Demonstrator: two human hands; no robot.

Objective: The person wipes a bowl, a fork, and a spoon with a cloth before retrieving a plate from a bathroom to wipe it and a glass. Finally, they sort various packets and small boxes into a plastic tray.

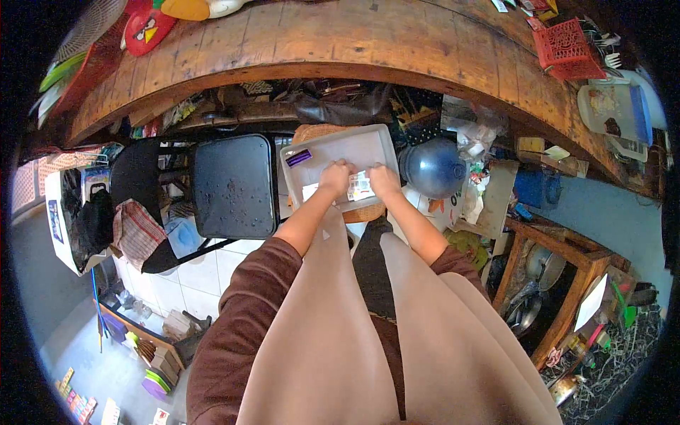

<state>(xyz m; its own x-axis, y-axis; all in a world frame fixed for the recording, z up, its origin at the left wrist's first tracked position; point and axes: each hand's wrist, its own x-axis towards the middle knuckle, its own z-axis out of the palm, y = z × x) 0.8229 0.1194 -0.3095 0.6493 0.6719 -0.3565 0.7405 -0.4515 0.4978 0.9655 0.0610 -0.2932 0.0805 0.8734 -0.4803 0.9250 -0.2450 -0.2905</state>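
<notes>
The left hand (337,178) and right hand (384,181) pinch the printed packet (360,187) from either side, apparently to steady it, by the tray's (390,147) near edge, the purple pack (299,157) at its far left corner.

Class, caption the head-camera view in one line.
Bare left hand and right hand grip a white printed item inside a rectangular pale-grey plastic tray.

Single head-worn view, looking steeply down at both hands (360,180), arm's length away.
</notes>
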